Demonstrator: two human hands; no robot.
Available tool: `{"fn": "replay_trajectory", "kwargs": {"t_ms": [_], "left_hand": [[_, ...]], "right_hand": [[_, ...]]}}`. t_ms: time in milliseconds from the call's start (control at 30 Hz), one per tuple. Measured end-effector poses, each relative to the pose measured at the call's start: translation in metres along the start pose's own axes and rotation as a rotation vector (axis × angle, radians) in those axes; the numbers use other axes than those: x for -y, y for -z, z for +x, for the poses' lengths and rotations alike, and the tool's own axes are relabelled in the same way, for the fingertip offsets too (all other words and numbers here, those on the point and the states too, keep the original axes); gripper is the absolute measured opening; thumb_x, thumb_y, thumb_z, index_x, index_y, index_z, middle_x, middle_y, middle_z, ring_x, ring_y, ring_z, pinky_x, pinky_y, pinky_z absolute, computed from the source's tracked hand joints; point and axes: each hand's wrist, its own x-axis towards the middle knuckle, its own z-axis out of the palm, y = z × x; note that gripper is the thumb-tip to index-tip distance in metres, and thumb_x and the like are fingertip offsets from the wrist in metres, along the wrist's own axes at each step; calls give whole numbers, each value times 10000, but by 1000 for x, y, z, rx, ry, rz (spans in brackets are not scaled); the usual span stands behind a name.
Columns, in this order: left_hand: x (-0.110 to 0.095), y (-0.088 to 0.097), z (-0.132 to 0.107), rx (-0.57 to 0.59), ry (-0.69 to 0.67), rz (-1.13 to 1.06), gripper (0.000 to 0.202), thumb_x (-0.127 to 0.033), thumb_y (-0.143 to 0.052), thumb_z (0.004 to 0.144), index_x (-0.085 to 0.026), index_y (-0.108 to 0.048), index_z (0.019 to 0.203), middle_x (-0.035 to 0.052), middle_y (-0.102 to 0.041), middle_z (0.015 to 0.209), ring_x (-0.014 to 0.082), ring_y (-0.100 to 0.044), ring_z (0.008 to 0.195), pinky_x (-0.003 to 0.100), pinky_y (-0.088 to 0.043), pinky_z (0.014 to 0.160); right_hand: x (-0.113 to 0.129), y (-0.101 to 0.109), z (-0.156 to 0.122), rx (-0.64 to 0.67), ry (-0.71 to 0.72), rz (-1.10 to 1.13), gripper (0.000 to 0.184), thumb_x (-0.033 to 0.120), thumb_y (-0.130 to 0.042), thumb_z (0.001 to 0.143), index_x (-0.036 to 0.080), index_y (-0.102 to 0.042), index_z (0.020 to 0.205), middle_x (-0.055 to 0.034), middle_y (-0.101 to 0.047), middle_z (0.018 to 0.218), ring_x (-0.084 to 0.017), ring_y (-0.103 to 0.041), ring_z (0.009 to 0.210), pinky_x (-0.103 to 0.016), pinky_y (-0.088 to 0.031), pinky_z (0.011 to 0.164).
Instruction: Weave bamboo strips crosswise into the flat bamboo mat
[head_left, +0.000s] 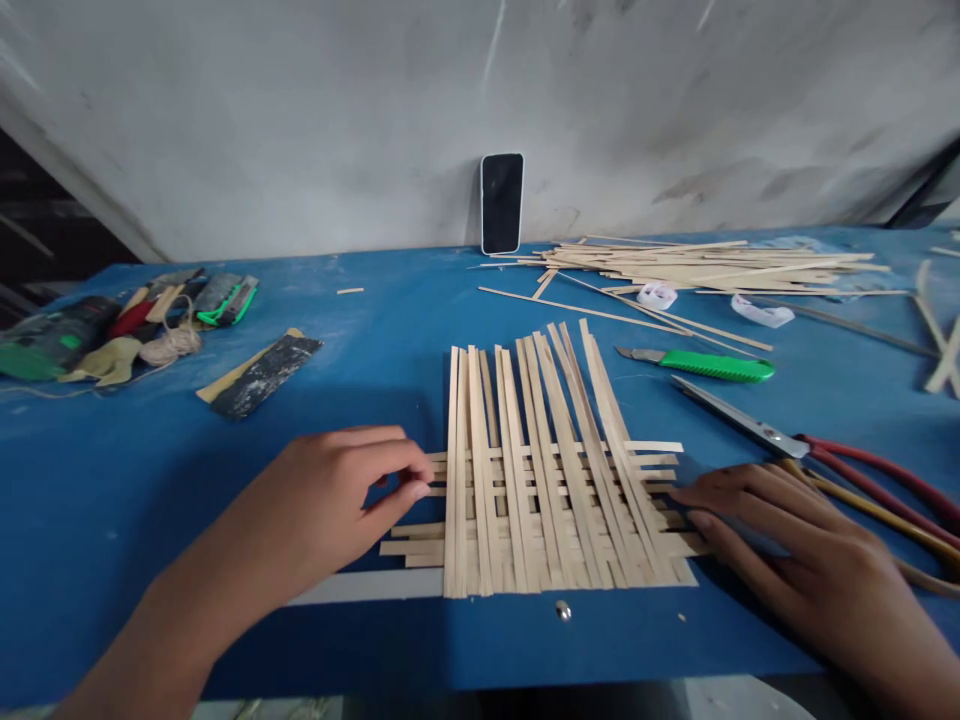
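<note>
A partly woven mat of pale flat wooden or bamboo strips (pixel 525 500) lies before me, its upright strips fanning apart towards the far side. At its left edge, my left hand (pixel 352 490) pinches the end of a crosswise strip (pixel 438 491) between thumb and forefinger. My right hand (pixel 795 550) rests low at the right edge, fingers stretched out and slightly apart. Its fingertips touch the crosswise strip ends there. A flat grey strip, perhaps a ruler (pixel 367 587), runs along the near edge, partly under the mat.
Red-and-yellow-handled scissors (pixel 780 440) and a green utility knife (pixel 712 366) lie to the right. Loose strips (pixel 712 265) are piled behind. A phone (pixel 502 205) leans on the wall. Left are a sanding block (pixel 262 375), twine (pixel 171 346) and tools. A shiny stud (pixel 563 611) sits nearby.
</note>
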Motion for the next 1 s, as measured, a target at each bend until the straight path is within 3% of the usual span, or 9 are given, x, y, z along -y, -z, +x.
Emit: {"fn": "replay_trajectory", "kwargs": {"t_ms": [100, 167, 300, 500, 700, 900, 1000], "left_hand": [[-9, -16, -23, -74, 213, -51, 225, -367, -502, 980, -275, -694, 906, -19, -699, 929, 129, -624, 715, 221, -401, 521], [-13, -29, -32, -112, 239, -54, 232, -366, -498, 977, -270, -688, 886, 3, -694, 931, 169, -643, 825, 244, -461, 605], [-16, -43, -32, -153, 238, 23, 196, -301, -496, 952, -252, -650, 840, 15, -676, 897, 195, -622, 813, 340, -484, 744], [-19, -42, -25, -136, 265, 49, 169, -288, -504, 955, -243, -614, 835, 2, -659, 856, 188, -591, 784, 328, -444, 718], [-19, -42, -23, -125, 197, 49, 180, -306, -517, 965, -224, -575, 816, -4, -629, 843, 174, -575, 754, 337, -417, 727], [-20, -35, -18, -20, 215, 87, 198, -284, -501, 983, -222, -559, 804, -14, -615, 821, 166, -557, 706, 318, -403, 681], [-20, -37, -18, -45, 243, 105, 178, -293, -478, 996, -225, -566, 858, -9, -629, 829, 172, -575, 725, 305, -407, 668]], "right_hand": [[2, 1, -5, 62, -25, 42, 189, 304, -589, 960, 261, -711, 1098, -55, -721, 1062, -219, -691, 947, -354, -581, 821], [4, 1, -8, 78, -43, 36, 213, 324, -582, 965, 263, -711, 1124, -60, -717, 1081, -223, -686, 942, -370, -586, 817], [4, 0, -10, 93, -46, 30, 230, 307, -581, 970, 264, -699, 1162, -61, -697, 1101, -219, -663, 957, -376, -584, 819], [5, 2, -8, 108, -25, 43, 285, 295, -593, 964, 265, -691, 1230, -73, -672, 1123, -231, -641, 994, -388, -575, 828], [9, 3, -5, 104, -82, 80, 288, 333, -566, 977, 274, -716, 1215, -72, -681, 1118, -232, -643, 957, -400, -568, 819], [9, 4, -3, 109, -84, 100, 272, 346, -557, 976, 279, -725, 1179, -68, -688, 1093, -241, -645, 931, -412, -557, 810], [9, 3, -1, 103, -94, 105, 276, 368, -536, 985, 293, -713, 1183, -54, -700, 1083, -247, -651, 921, -416, -550, 811]]}}
